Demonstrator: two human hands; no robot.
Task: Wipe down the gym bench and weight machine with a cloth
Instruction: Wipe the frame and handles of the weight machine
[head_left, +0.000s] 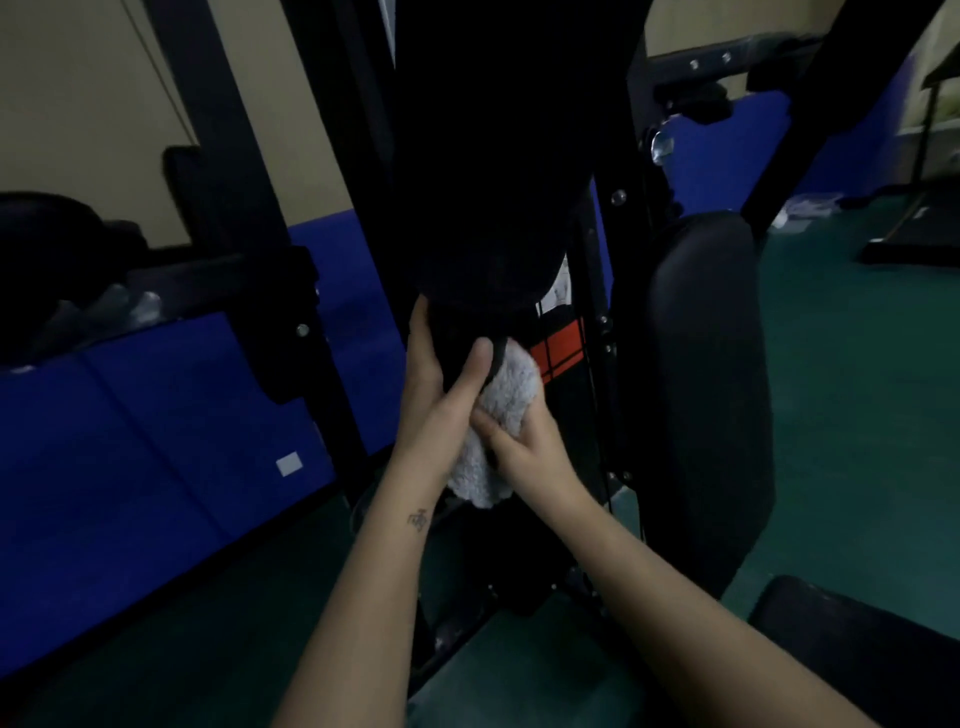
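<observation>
A black weight machine (483, 156) fills the middle of the view, with a dark rounded pad above and a narrow black post (457, 338) below it. My left hand (441, 384) grips that post just under the pad, thumb on the front. My right hand (524, 441) holds a fluffy white cloth (506, 395) and presses it against the post beside my left hand. The cloth hangs down below both hands. Red and black weight-stack markings (561, 348) show behind the cloth. A black padded bench seat (852, 634) sits at the lower right.
A tall black pad (706, 364) stands upright to the right of the post. Blue mats (156, 441) line the wall on the left, above a green floor (857, 415). Black frame bars (244, 208) rise at the left. More equipment stands at the far right.
</observation>
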